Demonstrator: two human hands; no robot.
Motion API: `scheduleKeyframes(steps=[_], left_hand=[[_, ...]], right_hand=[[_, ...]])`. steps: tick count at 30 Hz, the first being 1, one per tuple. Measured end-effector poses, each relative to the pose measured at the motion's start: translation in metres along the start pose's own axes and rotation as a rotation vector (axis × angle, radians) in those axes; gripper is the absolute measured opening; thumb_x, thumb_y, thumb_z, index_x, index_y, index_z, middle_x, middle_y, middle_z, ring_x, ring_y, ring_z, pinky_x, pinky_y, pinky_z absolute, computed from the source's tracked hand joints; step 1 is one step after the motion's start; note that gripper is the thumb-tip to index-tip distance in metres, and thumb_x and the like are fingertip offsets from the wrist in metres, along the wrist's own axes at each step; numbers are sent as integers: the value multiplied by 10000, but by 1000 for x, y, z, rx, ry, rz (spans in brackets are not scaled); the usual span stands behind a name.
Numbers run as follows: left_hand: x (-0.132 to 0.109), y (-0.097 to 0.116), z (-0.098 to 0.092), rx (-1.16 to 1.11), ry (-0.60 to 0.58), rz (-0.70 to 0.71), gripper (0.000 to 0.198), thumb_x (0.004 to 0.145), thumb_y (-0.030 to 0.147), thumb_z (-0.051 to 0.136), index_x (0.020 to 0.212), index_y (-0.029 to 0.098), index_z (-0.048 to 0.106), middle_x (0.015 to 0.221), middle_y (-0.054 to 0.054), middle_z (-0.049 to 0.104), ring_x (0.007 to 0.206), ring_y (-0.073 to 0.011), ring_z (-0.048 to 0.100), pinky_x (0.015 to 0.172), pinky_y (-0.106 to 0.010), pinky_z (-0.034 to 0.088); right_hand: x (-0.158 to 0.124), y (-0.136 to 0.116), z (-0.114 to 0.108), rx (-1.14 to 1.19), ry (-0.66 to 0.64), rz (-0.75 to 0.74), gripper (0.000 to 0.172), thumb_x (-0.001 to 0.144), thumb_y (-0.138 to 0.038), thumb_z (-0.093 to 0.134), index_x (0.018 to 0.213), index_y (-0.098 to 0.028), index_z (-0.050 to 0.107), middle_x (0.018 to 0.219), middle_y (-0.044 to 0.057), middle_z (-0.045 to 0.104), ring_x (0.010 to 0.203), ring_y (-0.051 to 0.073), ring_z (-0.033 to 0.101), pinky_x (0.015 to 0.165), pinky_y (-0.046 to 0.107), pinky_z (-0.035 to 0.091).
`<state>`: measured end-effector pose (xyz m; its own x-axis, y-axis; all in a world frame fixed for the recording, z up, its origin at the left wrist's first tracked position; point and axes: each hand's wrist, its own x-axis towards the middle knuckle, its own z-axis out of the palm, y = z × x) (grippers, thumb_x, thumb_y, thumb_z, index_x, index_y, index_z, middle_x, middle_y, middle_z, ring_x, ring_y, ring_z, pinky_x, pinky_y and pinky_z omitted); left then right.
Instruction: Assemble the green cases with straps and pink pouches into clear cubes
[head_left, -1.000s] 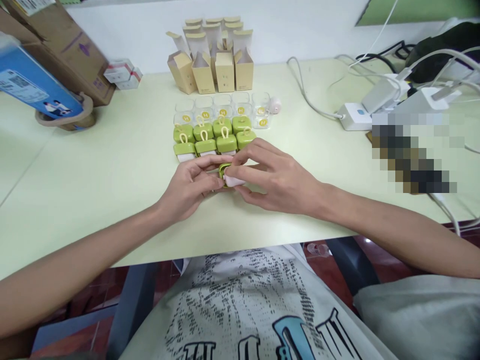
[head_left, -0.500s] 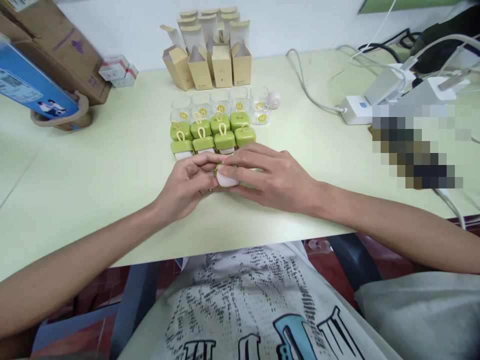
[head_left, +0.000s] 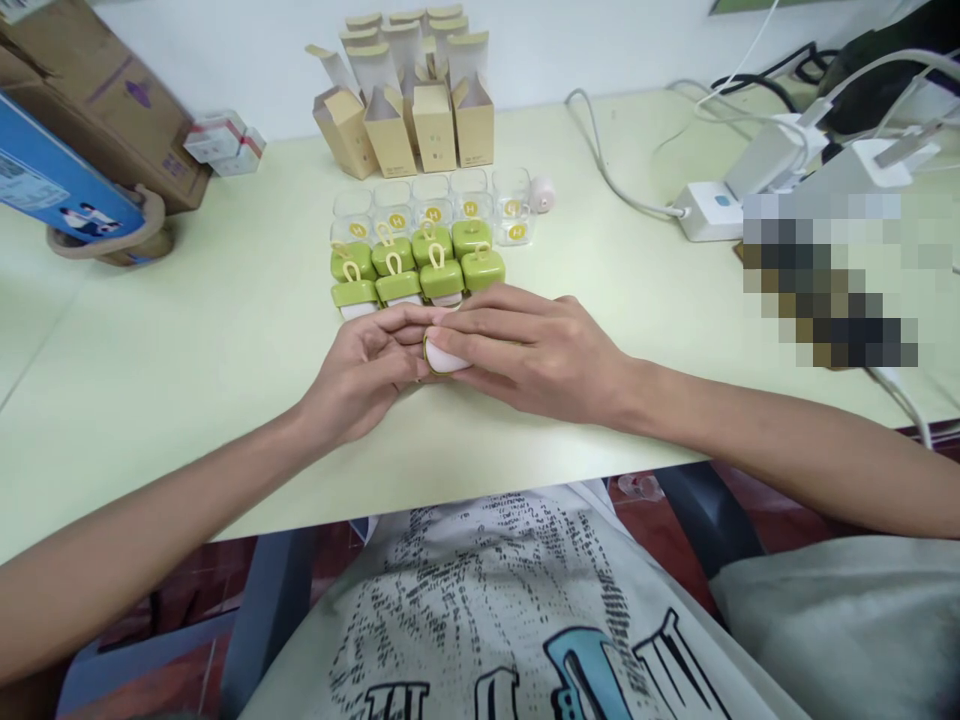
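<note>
A small white piece with a green rim [head_left: 445, 355] is held between my two hands, near the table's front edge. My left hand [head_left: 371, 365] has its fingers and thumb around its left side. From the right, my right hand [head_left: 529, 350] lays its fingers over the top, covering part of it. Just beyond my hands stand two rows of green-lidded cases [head_left: 440, 278] with pale yellow loops; several show white below the lid. Behind them is a row of clear cups [head_left: 431, 200] with round yellow labels.
Open cardboard boxes [head_left: 390, 130] stand against the wall. A pale pink round item [head_left: 541, 195] sits beside the cups. White chargers [head_left: 711, 212] and cables lie at the right. Small white-red boxes [head_left: 223, 142], a large carton [head_left: 142, 110] and a blue box [head_left: 60, 170] are at the left.
The view has shifted slightly. My right fingers now cover more of the white piece, while both hands stay at the same place by the green cases.
</note>
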<state>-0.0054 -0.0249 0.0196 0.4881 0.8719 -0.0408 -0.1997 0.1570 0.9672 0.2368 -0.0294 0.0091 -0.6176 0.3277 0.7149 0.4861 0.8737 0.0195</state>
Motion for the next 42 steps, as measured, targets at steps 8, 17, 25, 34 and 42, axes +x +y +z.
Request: scheduleKeyframes(steps=[8,17,25,34,42], left_hand=[[0,-1,0,-41,-39,23,426,784,227,948,1196,191,842,1054,-65,856,948,-198,826,854,-272,707],[-1,-4,6,14,66,56,427,830,376,1015,1144,197,789,1133,-95,858,1097,-291,854,958,-403,728],[1,-3,5,-75,56,-5,487,791,359,1039,1140,160,766,1126,-91,855,1063,-286,863,954,-439,759],[2,-5,10,-27,6,32,445,817,394,1019,1059,161,727,1173,-80,829,989,-213,845,881,-370,755],[4,-10,10,75,15,125,435,802,394,1017,1042,172,730,1056,-52,826,908,-195,823,792,-339,733]], right_hand=[[1,-3,1,-49,12,38,256,1151,-284,650,1390,-236,727,1274,48,848,1195,201,761,737,263,646],[5,1,2,184,34,155,307,1073,-323,703,1360,-221,668,1344,116,786,1252,272,729,898,443,696],[9,1,-6,283,-3,189,346,982,-162,660,1316,-232,718,1274,97,801,1180,266,781,969,457,709],[8,-12,-3,148,53,165,383,924,-112,679,1285,-233,717,1157,104,818,1045,274,804,864,457,734],[11,-20,1,2,171,129,297,860,-94,672,1108,-257,694,956,53,781,868,259,784,667,430,699]])
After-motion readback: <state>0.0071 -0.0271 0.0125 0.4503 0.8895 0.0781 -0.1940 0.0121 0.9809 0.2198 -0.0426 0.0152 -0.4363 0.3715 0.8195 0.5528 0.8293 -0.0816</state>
